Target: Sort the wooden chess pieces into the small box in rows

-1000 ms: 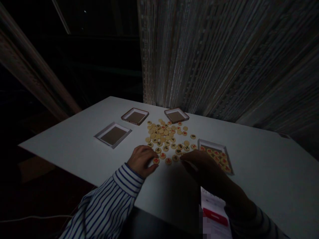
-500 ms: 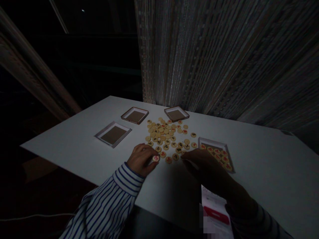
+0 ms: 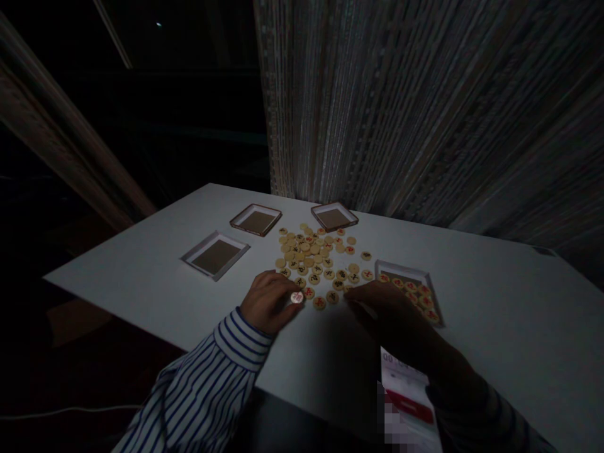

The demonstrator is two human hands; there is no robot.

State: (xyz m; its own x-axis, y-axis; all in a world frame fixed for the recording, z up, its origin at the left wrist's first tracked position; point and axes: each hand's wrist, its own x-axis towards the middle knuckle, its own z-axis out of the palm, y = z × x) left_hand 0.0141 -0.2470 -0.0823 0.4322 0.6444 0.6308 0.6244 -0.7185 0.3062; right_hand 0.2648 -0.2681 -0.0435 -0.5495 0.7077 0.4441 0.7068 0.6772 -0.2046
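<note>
My left hand (image 3: 268,302) pinches a round piece with a red character (image 3: 297,297) between thumb and fingers, at the near left edge of a loose pile. Wooden discs (image 3: 315,250) make up this pile, some marked in red or black, others plain side up. At the pile's near right edge is my right hand (image 3: 387,311), in shadow, its fingertips together by a black-marked disc; whether they hold it is hidden. Just beyond the right hand lies a tray (image 3: 430,277) with several red-marked discs inside, partly covered by that hand.
Two brown-rimmed trays (image 3: 256,219) (image 3: 335,216) stand at the back of the white table (image 3: 495,296). Another tray (image 3: 216,255) lies left of the pile. A lit phone screen (image 3: 408,396) shows beneath my right forearm. Strip curtains hang behind.
The piece in my left hand shows its red character at a different angle and sits slightly higher. My right hand has barely moved.
</note>
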